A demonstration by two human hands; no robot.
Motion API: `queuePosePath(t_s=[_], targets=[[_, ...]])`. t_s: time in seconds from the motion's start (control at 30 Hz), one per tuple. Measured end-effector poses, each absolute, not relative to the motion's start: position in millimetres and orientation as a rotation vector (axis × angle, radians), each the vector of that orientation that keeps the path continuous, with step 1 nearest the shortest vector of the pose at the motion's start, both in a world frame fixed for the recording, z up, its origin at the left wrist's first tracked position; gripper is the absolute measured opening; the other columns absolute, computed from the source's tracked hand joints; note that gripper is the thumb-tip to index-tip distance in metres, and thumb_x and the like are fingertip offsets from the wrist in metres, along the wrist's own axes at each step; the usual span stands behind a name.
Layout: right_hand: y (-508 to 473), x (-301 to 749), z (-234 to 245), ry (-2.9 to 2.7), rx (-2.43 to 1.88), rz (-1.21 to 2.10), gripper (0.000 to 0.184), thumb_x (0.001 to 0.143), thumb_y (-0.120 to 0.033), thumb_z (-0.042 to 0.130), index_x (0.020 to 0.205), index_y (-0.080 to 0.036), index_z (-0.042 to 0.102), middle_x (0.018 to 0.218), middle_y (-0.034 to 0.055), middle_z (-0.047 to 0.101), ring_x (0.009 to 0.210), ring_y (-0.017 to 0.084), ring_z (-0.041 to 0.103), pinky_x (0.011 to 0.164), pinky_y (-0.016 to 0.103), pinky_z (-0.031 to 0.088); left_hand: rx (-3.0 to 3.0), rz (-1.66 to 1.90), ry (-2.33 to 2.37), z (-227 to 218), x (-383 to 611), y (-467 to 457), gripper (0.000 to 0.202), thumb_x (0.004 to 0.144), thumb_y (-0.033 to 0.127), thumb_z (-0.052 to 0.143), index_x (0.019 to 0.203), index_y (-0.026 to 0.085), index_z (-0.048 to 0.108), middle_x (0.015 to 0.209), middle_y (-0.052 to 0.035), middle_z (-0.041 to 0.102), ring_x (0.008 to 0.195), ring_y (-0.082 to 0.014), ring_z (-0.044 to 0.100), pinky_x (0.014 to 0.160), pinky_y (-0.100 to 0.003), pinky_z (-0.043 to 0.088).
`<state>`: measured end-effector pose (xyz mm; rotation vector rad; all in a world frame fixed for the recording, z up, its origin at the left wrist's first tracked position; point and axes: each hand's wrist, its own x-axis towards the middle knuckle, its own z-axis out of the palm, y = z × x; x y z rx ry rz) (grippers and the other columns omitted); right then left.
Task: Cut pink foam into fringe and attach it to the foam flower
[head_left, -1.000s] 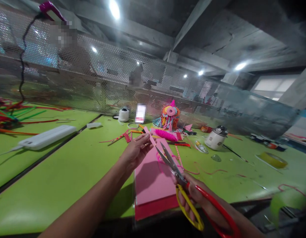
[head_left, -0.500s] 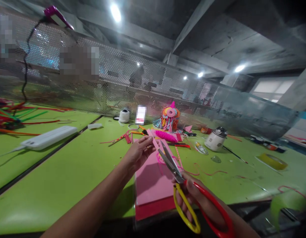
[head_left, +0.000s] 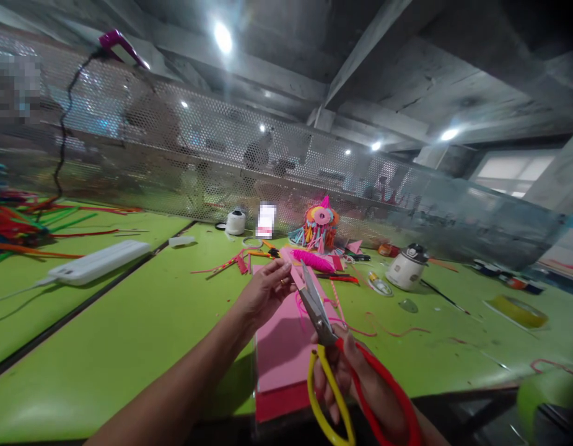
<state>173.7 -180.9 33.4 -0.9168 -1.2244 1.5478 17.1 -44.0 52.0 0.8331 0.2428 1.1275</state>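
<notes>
Seemingly cutting, our left hand point(head_left: 267, 286) pinches a pink paper strip point(head_left: 294, 271), right hand point(head_left: 342, 365) gripping scissors point(head_left: 319, 319); our next snip needs steadiness.

The scissors point(head_left: 320, 322) are showing smooth, shiny metal blades point(head_left: 310, 305) and glossy plastic handles point(head_left: 313, 387); the pink paper sheet point(head_left: 277, 365) is looking matt, while the tabletop point(head_left: 170, 310) is gleaming smoothly.

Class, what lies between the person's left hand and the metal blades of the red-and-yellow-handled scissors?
In the head view, a narrow light-pink paper strip, pinched by the left hand, reaches toward the scissors; whether they touch is unclear.
</notes>
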Motion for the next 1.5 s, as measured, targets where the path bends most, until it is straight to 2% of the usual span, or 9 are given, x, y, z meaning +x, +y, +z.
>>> queuePosePath(t_s=[0.23, 0.33, 0.7, 1.0, 1.3, 1.4, 1.5], targets=[[-179.7, 168.8, 28.1, -1.179, -0.901, 1.512, 0.045, 0.086, -0.058, 0.036, 0.103, -0.018, 0.047, 0.064, 0.0015, 0.056, 0.044, 0.008, 0.050, 0.042, 0.022, 0.046, 0.837, 1.127, 0.234, 52.8, 16.5, -43.3, 0.008, 0.074, 0.017, 0.065, 0.081, 0.014, 0.061, 0.071, -0.0009, 0.060, 0.060, -0.0068, 0.057, 0.058, -0.018, 0.049], [-178.7, 168.3, 26.4, -1.158, -0.940, 1.529, 0.048, 0.086, -0.059, 0.033, 0.108, -0.018, 0.044, 0.061, 0.0001, 0.054, 0.041, 0.008, 0.048, 0.039, 0.020, 0.043, 0.835, 1.141, 0.227, 52.4, 16.9, -43.3, 0.009, 0.074, 0.016, 0.065, 0.080, 0.013, 0.061, 0.068, 0.0002, 0.058, 0.058, -0.0060, 0.056, 0.056, -0.017, 0.049], [-183.0, 157.6, 33.7, -1.123, -1.044, 1.448, 0.054, 0.082, -0.066, 0.033, 0.105, -0.018, 0.044, 0.054, -0.0036, 0.049, 0.037, 0.005, 0.041, 0.033, 0.014, 0.033, 0.819, 1.159, 0.219, 53.7, 15.8, -44.1, 0.007, 0.075, 0.013, 0.064, 0.080, 0.013, 0.060, 0.064, 0.0026, 0.054, 0.054, -0.0039, 0.054, 0.057, -0.016, 0.051], [-183.5, 157.5, 35.7, -1.190, -1.109, 1.430, 0.054, 0.083, -0.065, 0.031, 0.106, -0.018, 0.043, 0.055, -0.0048, 0.047, 0.035, 0.003, 0.035, 0.031, 0.012, 0.029, 0.805, 1.165, 0.209, 55.7, 16.0, -45.7, 0.008, 0.074, 0.013, 0.065, 0.080, 0.012, 0.060, 0.065, 0.0023, 0.056, 0.054, -0.0041, 0.055, 0.055, -0.016, 0.051], [-185.2, 154.8, 37.6, -1.231, -1.169, 1.353, 0.050, 0.084, -0.062, 0.034, 0.104, -0.017, 0.043, 0.051, -0.0061, 0.045, 0.032, 0.003, 0.031, 0.028, 0.012, 0.025, 0.821, 1.157, 0.227, 54.4, 15.6, -43.3, 0.011, 0.073, 0.013, 0.066, 0.082, 0.013, 0.060, 0.070, -0.0001, 0.059, 0.060, -0.0061, 0.058, 0.059, -0.017, 0.052], [-184.4, 154.1, 35.4, -1.212, -1.139, 1.384, 0.050, 0.083, -0.062, 0.035, 0.104, -0.017, 0.043, 0.052, -0.0054, 0.047, 0.033, 0.003, 0.032, 0.029, 0.012, 0.026, 0.827, 1.152, 0.227, 52.6, 14.8, -41.9, 0.010, 0.073, 0.013, 0.065, 0.081, 0.013, 0.060, 0.070, -0.0003, 0.060, 0.060, -0.0066, 0.059, 0.059, -0.018, 0.051], [-183.4, 152.5, 33.7, -1.178, -1.058, 1.418, 0.051, 0.083, -0.063, 0.035, 0.104, -0.017, 0.043, 0.057, -0.0035, 0.051, 0.036, 0.004, 0.037, 0.033, 0.014, 0.033, 0.849, 1.146, 0.212, 51.6, 13.3, -41.1, 0.007, 0.074, 0.013, 0.064, 0.078, 0.012, 0.060, 0.070, -0.0010, 0.060, 0.060, -0.0068, 0.059, 0.059, -0.018, 0.051]])
